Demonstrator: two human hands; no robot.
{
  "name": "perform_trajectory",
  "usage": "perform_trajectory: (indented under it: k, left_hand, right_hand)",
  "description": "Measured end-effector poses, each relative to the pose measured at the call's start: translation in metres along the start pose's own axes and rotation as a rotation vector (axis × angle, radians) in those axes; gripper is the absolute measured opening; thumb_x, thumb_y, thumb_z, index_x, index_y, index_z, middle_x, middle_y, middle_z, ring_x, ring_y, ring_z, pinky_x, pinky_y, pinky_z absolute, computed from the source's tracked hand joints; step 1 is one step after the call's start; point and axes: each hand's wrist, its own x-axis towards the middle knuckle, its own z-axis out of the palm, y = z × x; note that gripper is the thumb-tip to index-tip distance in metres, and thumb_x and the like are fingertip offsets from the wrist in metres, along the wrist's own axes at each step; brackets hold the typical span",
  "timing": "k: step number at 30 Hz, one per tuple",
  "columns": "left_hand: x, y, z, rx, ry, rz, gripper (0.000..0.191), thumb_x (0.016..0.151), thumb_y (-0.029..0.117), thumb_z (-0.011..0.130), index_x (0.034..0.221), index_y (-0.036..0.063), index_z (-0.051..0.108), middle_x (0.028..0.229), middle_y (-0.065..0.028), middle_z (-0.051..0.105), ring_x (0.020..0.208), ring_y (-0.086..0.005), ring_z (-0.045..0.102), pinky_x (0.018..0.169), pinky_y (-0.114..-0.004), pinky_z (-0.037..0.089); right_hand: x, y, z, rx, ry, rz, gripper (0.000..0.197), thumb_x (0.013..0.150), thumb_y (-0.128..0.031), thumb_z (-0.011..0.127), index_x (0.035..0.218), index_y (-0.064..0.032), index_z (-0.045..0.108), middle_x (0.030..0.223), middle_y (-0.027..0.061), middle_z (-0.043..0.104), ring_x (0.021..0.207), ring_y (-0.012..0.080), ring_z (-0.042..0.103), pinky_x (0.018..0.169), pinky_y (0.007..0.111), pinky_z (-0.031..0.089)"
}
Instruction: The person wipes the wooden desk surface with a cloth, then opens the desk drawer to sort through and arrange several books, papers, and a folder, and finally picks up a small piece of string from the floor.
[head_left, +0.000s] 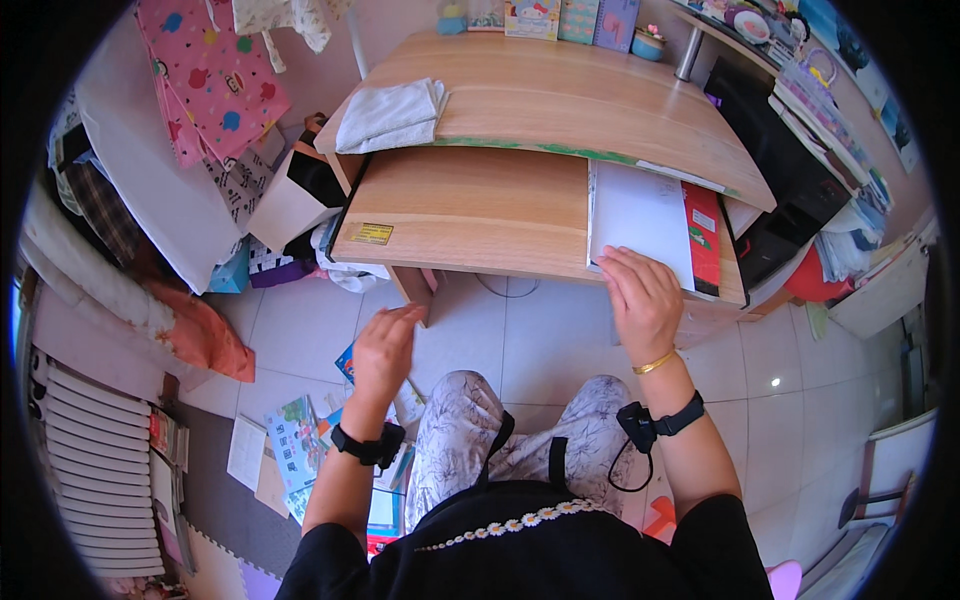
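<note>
My right hand (646, 296) is at the near edge of a stack of white paper (637, 214), with its fingers over the near left part. Whether the fingers pinch the stack is hidden. The stack lies on the right part of a wooden pull-out shelf (465, 202), partly under the desktop (540, 90). Beside it on the right is a red booklet (703, 225). My left hand (386, 349) hangs in the air in front of the shelf, fingers loosely bent, with nothing visible in it.
A folded white cloth (394, 112) lies on the desktop's left corner. Several books and papers (292, 442) are spread on the floor at my left. A black computer tower (787, 187) stands right of the desk. A white box (296, 195) and a radiator (101, 472) are on the left.
</note>
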Motion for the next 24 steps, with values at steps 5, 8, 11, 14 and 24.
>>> perform_trajectory:
  k: [5,8,11,14,24]
  left_hand:
    - [0.051,0.062,-0.009,-0.143,0.056,0.218,0.032,0.088,0.000,0.078,0.119,0.0075,0.075,0.122,-0.0106,0.079,0.107,-0.0315,0.076,0.097,-0.046,0.060]
    - [0.075,0.085,-0.011,-0.171,0.071,0.286,0.043,0.087,0.004,0.081,0.129,0.0097,0.073,0.131,-0.0110,0.076,0.116,-0.0310,0.074,0.102,-0.047,0.058]
    - [0.090,0.103,-0.010,-0.126,0.046,0.338,0.056,0.088,0.009,0.082,0.142,0.0122,0.067,0.141,-0.0113,0.071,0.127,-0.0302,0.070,0.109,-0.049,0.054]
    - [0.099,0.112,-0.004,-0.090,0.008,0.370,0.061,0.091,0.011,0.079,0.150,0.0138,0.063,0.148,-0.0115,0.067,0.135,-0.0300,0.067,0.115,-0.051,0.050]
    - [0.095,0.102,0.005,-0.065,0.027,0.391,0.049,0.089,0.008,0.070,0.137,0.0152,0.075,0.132,-0.0100,0.077,0.128,-0.0275,0.072,0.109,-0.047,0.056]
  right_hand:
    - [0.004,-0.008,-0.007,0.033,0.018,-0.022,0.024,0.084,0.000,0.077,0.105,-0.0104,0.079,0.104,0.0048,0.081,0.100,0.0230,0.077,0.086,0.035,0.058]
    - [0.006,-0.017,-0.014,0.125,0.014,-0.035,0.029,0.080,0.007,0.076,0.105,-0.0073,0.078,0.101,0.0077,0.081,0.094,0.0255,0.077,0.083,0.037,0.059]
    - [0.008,-0.029,-0.016,0.122,-0.025,-0.078,0.021,0.089,-0.008,0.068,0.108,-0.0093,0.077,0.105,0.0046,0.081,0.099,0.0217,0.077,0.087,0.035,0.058]
    - [0.006,-0.041,-0.015,0.168,-0.055,-0.118,0.024,0.090,-0.009,0.068,0.113,-0.0100,0.077,0.106,0.0041,0.080,0.100,0.0217,0.077,0.090,0.039,0.058]
    - [-0.006,-0.031,-0.015,0.213,-0.062,-0.099,0.048,0.088,-0.020,0.083,0.132,-0.0115,0.069,0.137,0.0089,0.073,0.127,0.0252,0.069,0.113,0.048,0.047]
